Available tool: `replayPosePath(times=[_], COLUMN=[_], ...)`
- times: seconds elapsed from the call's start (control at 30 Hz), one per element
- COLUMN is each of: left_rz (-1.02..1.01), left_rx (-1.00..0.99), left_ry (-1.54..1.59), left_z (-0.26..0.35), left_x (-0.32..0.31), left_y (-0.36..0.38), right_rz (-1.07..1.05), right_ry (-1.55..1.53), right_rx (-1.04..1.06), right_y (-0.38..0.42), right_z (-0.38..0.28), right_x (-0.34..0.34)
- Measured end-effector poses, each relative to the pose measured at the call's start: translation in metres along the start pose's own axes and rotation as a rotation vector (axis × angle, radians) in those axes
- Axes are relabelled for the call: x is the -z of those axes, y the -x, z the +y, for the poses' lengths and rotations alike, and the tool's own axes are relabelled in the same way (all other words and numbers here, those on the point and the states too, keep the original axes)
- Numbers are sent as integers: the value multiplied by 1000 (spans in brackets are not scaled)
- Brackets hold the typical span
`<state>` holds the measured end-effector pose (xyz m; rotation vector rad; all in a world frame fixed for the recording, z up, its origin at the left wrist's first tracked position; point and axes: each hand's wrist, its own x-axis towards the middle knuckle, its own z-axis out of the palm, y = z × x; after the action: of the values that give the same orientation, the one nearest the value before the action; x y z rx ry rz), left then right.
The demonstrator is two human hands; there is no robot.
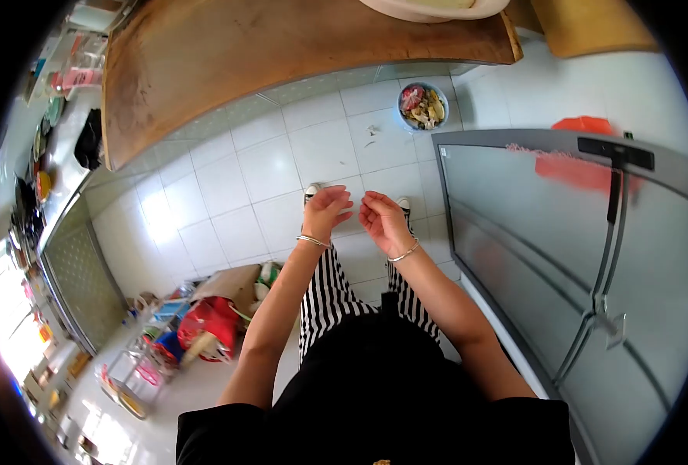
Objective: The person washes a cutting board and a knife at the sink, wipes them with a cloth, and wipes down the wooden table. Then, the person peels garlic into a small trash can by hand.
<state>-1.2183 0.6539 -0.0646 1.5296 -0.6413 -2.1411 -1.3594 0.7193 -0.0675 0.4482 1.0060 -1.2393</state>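
Observation:
Both my hands are held out in front of my body above the tiled floor, a small gap apart. My left hand (328, 211) is open, its fingers apart and slightly bent, with nothing in it. Facing it, my right hand (383, 222) has loosely curled fingers with gaps between them, and no object shows in it. A bracelet (313, 241) is on the left wrist and another bracelet (404, 252) on the right. Neither hand touches anything. Below them are my shoes and striped trousers (330, 291).
Ahead stands a brown wooden table (282, 43) with a pale basin (437, 12) at its edge. A blue bin (399, 116) of scraps sits on the floor. A grey glass-paneled door (530, 232) is at right. At left lie a red bag (208, 319) and a cluttered rack (139, 364).

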Motion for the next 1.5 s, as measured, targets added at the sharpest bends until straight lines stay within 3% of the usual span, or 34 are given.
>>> replayPosePath(times=[0.27, 0.43, 0.67, 0.8, 1.0, 1.5], left_rz=[213, 229, 216, 236, 340, 406], left_rx=[-27, -19, -32, -69, -203, -411], left_ry=[164, 208, 89, -3, -438, -1024], left_z=[-73, -103, -177, -222, -290, -377], left_x=[-38, -25, 22, 48, 81, 81], left_y=[-61, -103, -235, -311, -431, -614], right_rz=[35, 79, 178, 240, 343, 458], right_ry=[139, 163, 115, 126, 164, 225], right_rx=[-84, -76, 8, 20, 108, 158], right_y=[-72, -122, -257, -337, -442, -639], right_z=[-50, -34, 4, 24, 34, 56], right_x=[57, 78, 138, 182, 227, 321])
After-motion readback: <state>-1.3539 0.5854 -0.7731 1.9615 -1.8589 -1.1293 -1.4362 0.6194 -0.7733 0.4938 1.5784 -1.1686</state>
